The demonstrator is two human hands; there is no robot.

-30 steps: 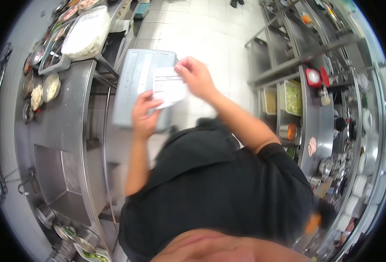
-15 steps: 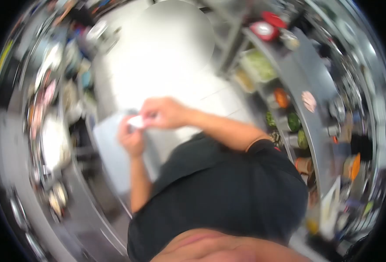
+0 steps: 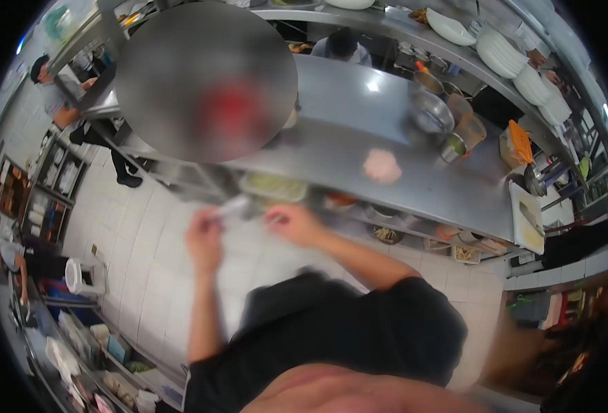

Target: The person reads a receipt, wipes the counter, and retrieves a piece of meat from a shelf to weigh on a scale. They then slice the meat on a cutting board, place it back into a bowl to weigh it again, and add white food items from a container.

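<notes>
Two hands at mid-frame, left hand [image 3: 204, 241] pinching a blurred paper slip [image 3: 231, 205] whose long axis slants up-right, right hand [image 3: 293, 224] curled just beside it, grip unclear, before a steel bench [image 3: 414, 175] bearing a pink patch [image 3: 381, 166].

I am pinching a small white paper slip [image 3: 229, 206], thin and matt, in my left hand [image 3: 204, 237]; at one o'clock, the long brushed steel counter [image 3: 359, 148] is gleaming glossy.

I'm in a restaurant kitchen. A long steel table [image 3: 359, 103] crosses the upper frame. Stacked white plates [image 3: 524, 65] sit upper right.
</notes>
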